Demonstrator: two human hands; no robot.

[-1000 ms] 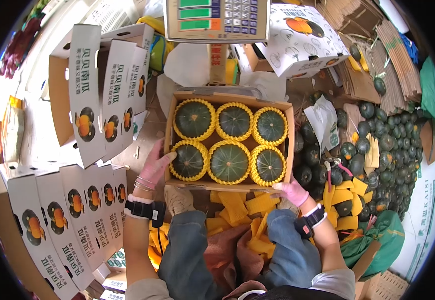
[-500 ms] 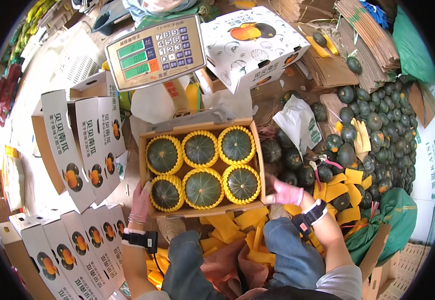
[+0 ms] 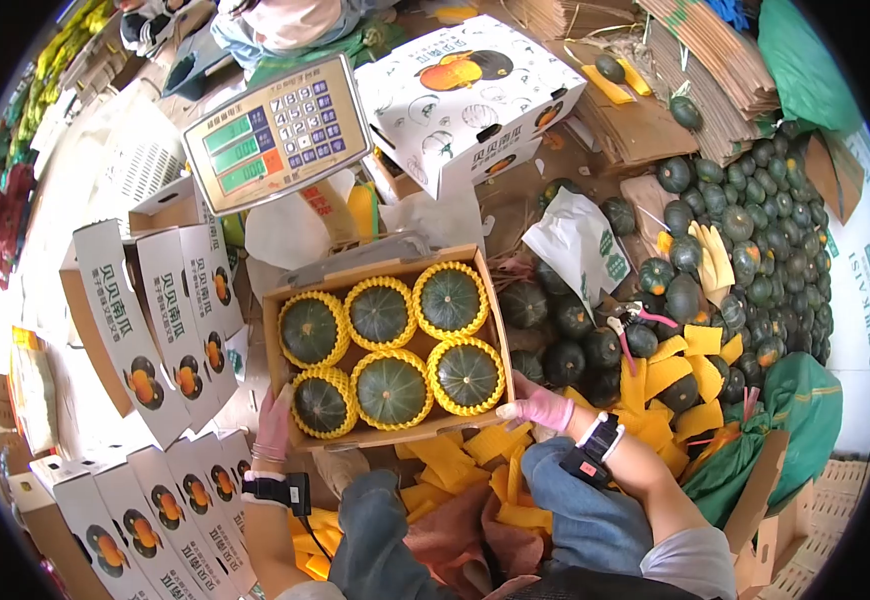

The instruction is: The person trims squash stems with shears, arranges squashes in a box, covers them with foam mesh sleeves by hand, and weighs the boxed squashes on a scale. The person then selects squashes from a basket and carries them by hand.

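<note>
An open cardboard box (image 3: 497,345) holds several dark green pumpkins, each ringed by a yellow foam net, in two rows. My left hand (image 3: 273,425), in a pink glove, grips the box's near left corner. At its near right corner, my right hand (image 3: 540,404), also gloved in pink, has hold of the side. Behind the box, a scale display (image 3: 277,135) with a keypad and green screens stands tilted. The far part of the box reaches over a grey edge near the scale's base.
White printed boxes (image 3: 170,320) stand on the left, with more nearer me. A closed white box (image 3: 465,95) lies beyond the scale. Loose pumpkins (image 3: 755,235), yellow foam nets (image 3: 667,375), pink-handled pruners (image 3: 627,330) and a green sack (image 3: 790,410) are on the right. Flattened cardboard lies behind.
The view has turned, so the box and scale appear further left and tilted. Both hands have stayed on the box, and the pumpkins remain in it.
</note>
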